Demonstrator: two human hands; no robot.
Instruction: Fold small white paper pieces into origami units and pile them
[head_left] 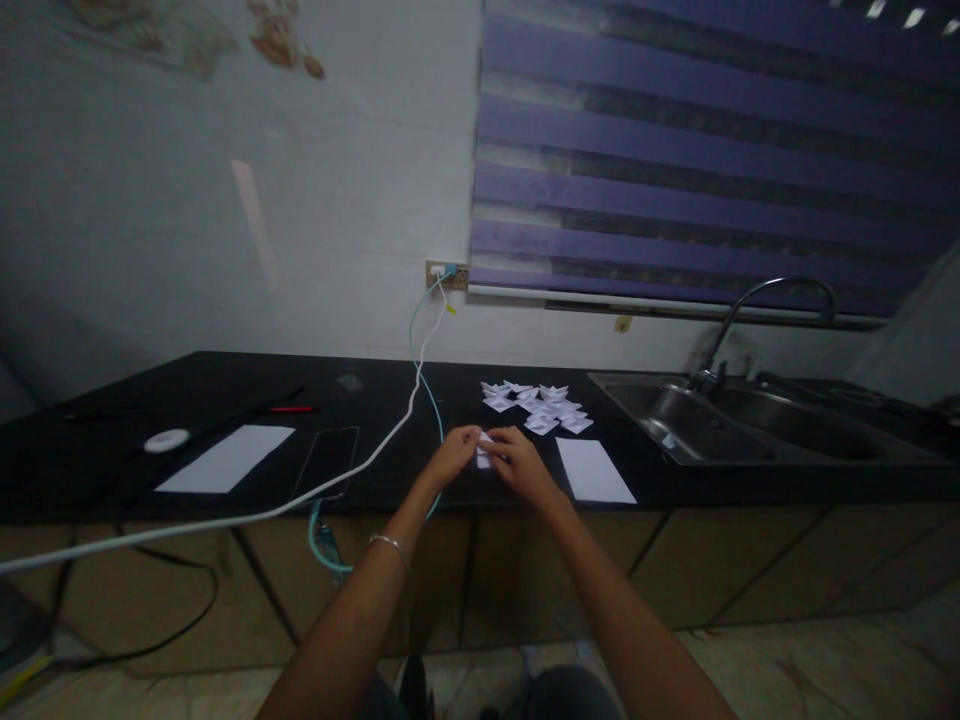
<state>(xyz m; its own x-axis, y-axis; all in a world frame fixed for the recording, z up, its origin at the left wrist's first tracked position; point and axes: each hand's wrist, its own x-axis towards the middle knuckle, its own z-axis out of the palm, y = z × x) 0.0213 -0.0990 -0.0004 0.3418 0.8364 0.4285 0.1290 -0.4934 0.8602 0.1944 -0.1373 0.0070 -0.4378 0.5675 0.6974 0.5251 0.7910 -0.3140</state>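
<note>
Near the counter's front edge, a small folded piece of white paper (484, 458) is between my two hands. My left hand (456, 452) pinches its left side, fingers closed. From the right, my right hand (517, 460) grips the paper with thumb and fingers, covering part of it. Just beyond my hands lies a group of several folded white paper boats (544, 404). To the right of my right hand rests a flat white sheet of paper (595, 470).
A steel sink (675, 420) with a curved tap (772, 285) is at the right. On the left are a phone (326, 462), another white paper stack (229, 460), a roll of white tape (166, 440) and a red pen (292, 409). A white cable (382, 440) crosses the counter from the wall socket (448, 275).
</note>
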